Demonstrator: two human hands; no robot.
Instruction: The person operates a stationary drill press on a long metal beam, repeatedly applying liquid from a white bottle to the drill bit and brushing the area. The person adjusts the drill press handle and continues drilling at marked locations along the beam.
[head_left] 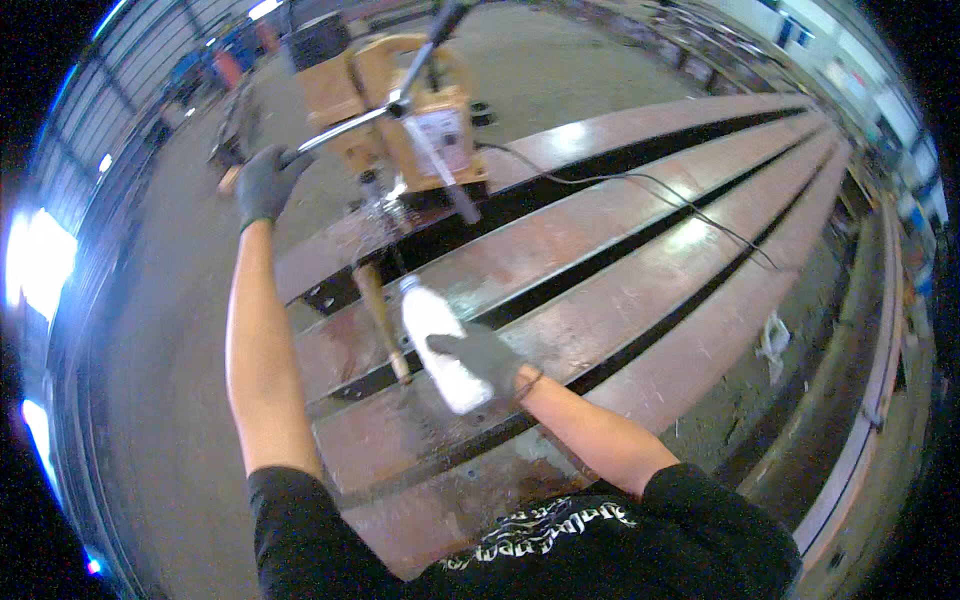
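Note:
A yellow-orange magnetic drill (410,110) stands on the far steel beam, its spoked feed handle (397,106) reaching out to the left. My left hand (266,185), in a dark grey glove, is closed around the end of one spoke. In my gloved right hand (480,358) is a white plastic bottle (445,345), tilted with its nozzle toward the drill bit (375,190). Wet, shiny bits lie around the bit. Just left of the bottle, a hammer with a wooden handle (380,315) lies across the beams; its head is hard to make out.
Several long reddish-brown steel beams (600,270) run side by side toward the far right, with dark gaps between them. A black cable (650,180) trails from the drill across them. Crumpled clear plastic (773,345) lies at the right, near a long round pipe (835,400).

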